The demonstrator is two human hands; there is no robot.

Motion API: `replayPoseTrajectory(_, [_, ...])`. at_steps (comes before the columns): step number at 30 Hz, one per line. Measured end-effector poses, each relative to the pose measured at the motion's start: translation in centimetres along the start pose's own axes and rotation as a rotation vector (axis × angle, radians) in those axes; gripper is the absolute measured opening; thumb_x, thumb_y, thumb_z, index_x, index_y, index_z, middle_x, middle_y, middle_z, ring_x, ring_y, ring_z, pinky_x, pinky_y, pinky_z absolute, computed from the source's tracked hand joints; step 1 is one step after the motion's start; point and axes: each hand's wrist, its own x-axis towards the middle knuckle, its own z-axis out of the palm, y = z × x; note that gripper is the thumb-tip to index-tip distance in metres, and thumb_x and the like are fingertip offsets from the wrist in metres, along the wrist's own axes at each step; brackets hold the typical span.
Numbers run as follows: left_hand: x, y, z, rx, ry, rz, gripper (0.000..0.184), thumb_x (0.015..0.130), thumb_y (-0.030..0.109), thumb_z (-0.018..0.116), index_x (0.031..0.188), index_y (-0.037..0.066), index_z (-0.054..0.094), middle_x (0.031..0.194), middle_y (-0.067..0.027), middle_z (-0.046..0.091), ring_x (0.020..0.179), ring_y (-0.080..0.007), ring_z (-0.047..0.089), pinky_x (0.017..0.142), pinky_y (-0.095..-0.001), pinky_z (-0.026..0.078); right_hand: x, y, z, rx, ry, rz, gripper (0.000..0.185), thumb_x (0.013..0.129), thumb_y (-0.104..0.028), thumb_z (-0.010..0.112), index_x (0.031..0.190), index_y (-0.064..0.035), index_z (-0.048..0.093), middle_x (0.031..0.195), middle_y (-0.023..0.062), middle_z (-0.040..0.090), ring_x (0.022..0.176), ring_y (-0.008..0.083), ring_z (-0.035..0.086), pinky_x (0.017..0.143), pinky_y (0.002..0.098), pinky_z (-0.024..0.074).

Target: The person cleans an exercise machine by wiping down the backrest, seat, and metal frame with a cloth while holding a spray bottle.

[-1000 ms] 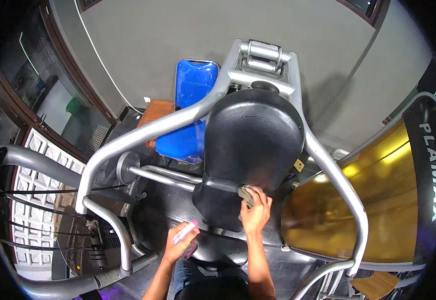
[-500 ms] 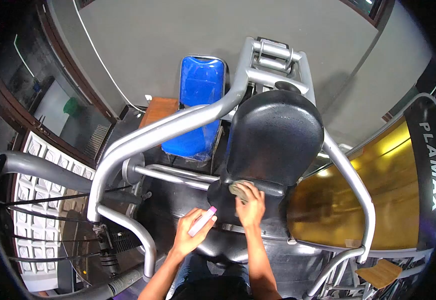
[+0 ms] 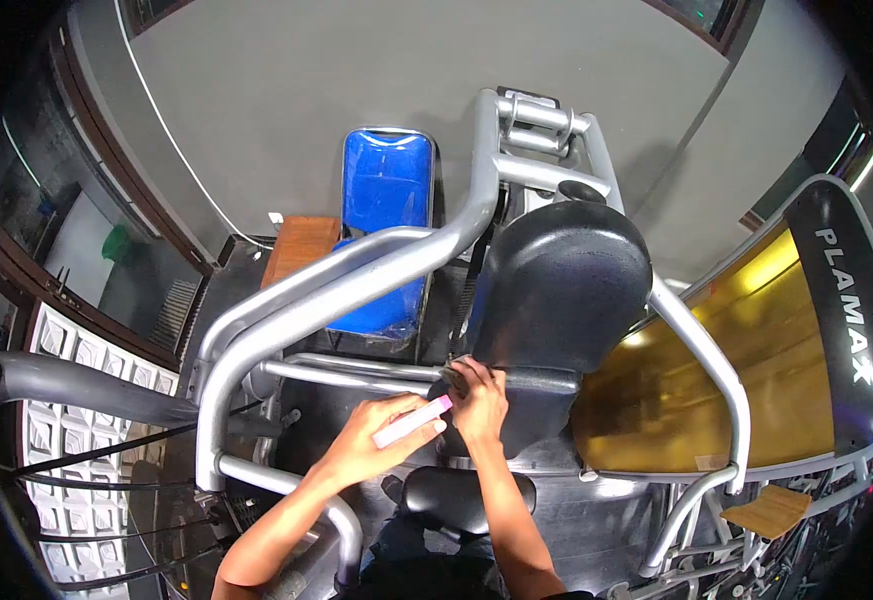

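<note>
Dark floor (image 3: 581,530) beneath padded machine (image 3: 561,290)

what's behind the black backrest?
Past the top of the black backrest: a small round black pad, silver frame and grey wall. Past its lower right edge, a gold panel. Whatever sits directly behind the padding is covered.

- backrest (image 3: 561,290): blk vinyl-look, semi-gloss
- seat pad (image 3: 538,408): same blk vinyl-look, smooth
- frame tubes (image 3: 356,294): silver metal, smooth, glossy
- bottle (image 3: 402,427): plastic-look w/ smooth pink cap
- chair (image 3: 386,185): blue, v. shiny
- gold panel (image 3: 701,375): glossy, reflective
- wall (image 3: 406,70): gray, mostly matt
- sm. board (image 3: 768,511): wood-look
</note>
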Motion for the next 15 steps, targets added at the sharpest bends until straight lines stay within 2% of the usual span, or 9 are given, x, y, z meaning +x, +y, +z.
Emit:
replayPoseTrajectory(2, [0.4,-0.7,-1.3,0.096,-0.029,0.037,0.021,0.090,0.024,0.070,0.094,0.004,0.067,0.069,-0.0040,0.059,0.061,-0.0074,0.050,0.054,-0.0287,0.041,0.1,-0.3,0.5,0.004,-0.005,-0.004,0.042,0.067,-0.006,0.076,0.107,-0.0174,0.071,0.120,-0.0005,0.065,0.106,0.0278,0.059,0.091,0.0368,0.0521])
replayPoseTrajectory(4, [0.4,-0.7,-2.4,0.218,-0.175,0.002,0.025,0.091,0.033,0.068,0.094,0.008,0.066,0.072,-0.0096,0.060,0.059,-0.0235,0.055,0.059,-0.0334,0.045,0.3,-0.7,-0.2,-0.044,-0.024,-0.032,0.041,0.068,-0.006,0.075,0.107,-0.0178,0.071,0.120,-0.0005,0.065,0.105,0.0275,0.059,0.091,0.0367,0.0525])
replayPoseTrajectory(5, [0.1,-0.5,-2.7,0.246,-0.150,0.036,0.025,0.090,0.034,0.068,0.095,0.010,0.066,0.075,-0.0107,0.062,0.064,-0.0314,0.059,0.061,-0.0363,0.046,0.3,-0.5,-1.1,-0.064,-0.071,0.004,0.042,0.070,-0.007,0.075,0.109,-0.0188,0.070,0.120,-0.0002,0.064,0.108,0.0279,0.058,0.088,0.0380,0.0540])
replayPoseTrajectory(6, [-0.3,-0.4,-3.0,0.235,-0.151,0.039,0.025,0.090,0.034,0.068,0.095,0.010,0.066,0.075,-0.0107,0.062,0.064,-0.0314,0.059,0.061,-0.0363,0.046,0.1,0.1,-1.4,-0.092,-0.082,0.085,0.043,0.070,-0.008,0.075,0.111,-0.0191,0.069,0.121,0.0003,0.064,0.108,0.0285,0.058,0.089,0.0386,0.0532])
replayPoseTrajectory(8, [-1.1,-0.9,-3.5,0.299,-0.129,0.024,0.026,0.089,0.034,0.069,0.095,0.009,0.066,0.076,-0.0112,0.063,0.069,-0.0339,0.062,0.061,-0.0388,0.046,-0.5,1.1,-2.5,-0.115,0.049,0.095,0.044,0.070,-0.008,0.075,0.112,-0.0191,0.069,0.122,0.0004,0.064,0.106,0.0291,0.058,0.088,0.0392,0.0533])
replayPoseTrajectory(10, [-2.1,-1.9,-3.5,0.269,-0.088,0.054,0.026,0.088,0.033,0.070,0.094,0.008,0.066,0.077,-0.0111,0.063,0.070,-0.0340,0.063,0.061,-0.0391,0.046,-1.0,1.7,-2.8,-0.136,0.014,0.114,0.046,0.070,-0.009,0.076,0.114,-0.0191,0.068,0.124,-0.0005,0.063,0.106,0.0298,0.058,0.089,0.0395,0.0537])
replayPoseTrajectory(15, [-3.0,-1.8,-3.7,0.146,-0.021,-0.008,0.028,0.088,0.033,0.070,0.094,0.006,0.066,0.077,-0.0128,0.061,0.069,-0.0350,0.062,0.060,-0.0383,0.047,-0.1,0.3,-1.7,-0.221,-0.111,-0.074,0.049,0.071,-0.010,0.076,0.118,-0.0187,0.065,0.129,-0.0023,0.059,0.111,0.0290,0.055,0.089,0.0398,0.0551])
